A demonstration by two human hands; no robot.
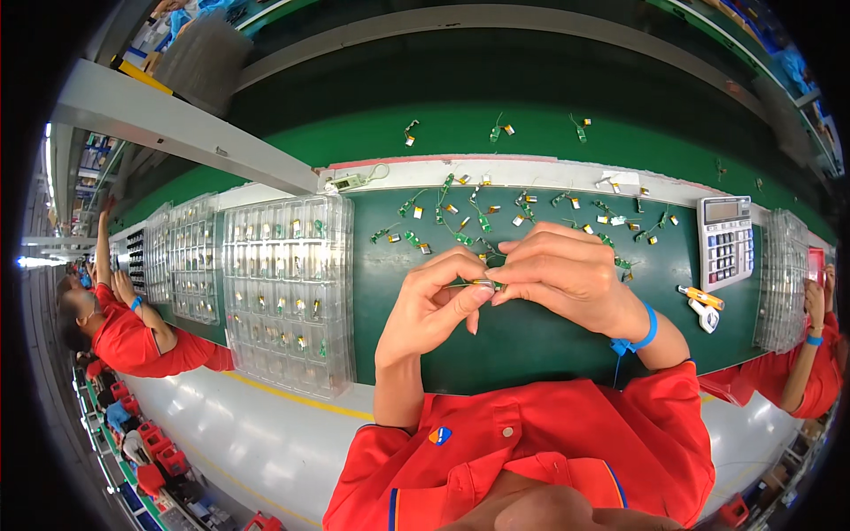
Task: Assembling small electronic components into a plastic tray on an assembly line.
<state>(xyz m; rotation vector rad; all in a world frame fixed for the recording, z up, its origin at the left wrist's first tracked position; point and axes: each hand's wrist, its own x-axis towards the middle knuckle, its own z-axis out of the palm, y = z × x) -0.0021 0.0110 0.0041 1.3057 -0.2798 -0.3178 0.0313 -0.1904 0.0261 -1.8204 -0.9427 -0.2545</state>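
Observation:
My left hand (432,305) and my right hand (571,276) meet over the green bench, thumbs and fingertips pinched together. Between them is a small circuit board (483,283) with a silver part and thin wire, mostly covered by the fingers. A blue wrist strap (639,329) circles my right wrist. Just beyond the hands lie several loose green boards (465,239) wired to small silver-and-yellow batteries (452,209).
Clear plastic trays (288,292) of boards stand at left; more stacked trays (784,283) at right. Nearby are a calculator (726,243), an orange-handled tool (701,296) and a white object (705,316). A green belt (354,133) runs behind. Co-workers (142,327) flank me.

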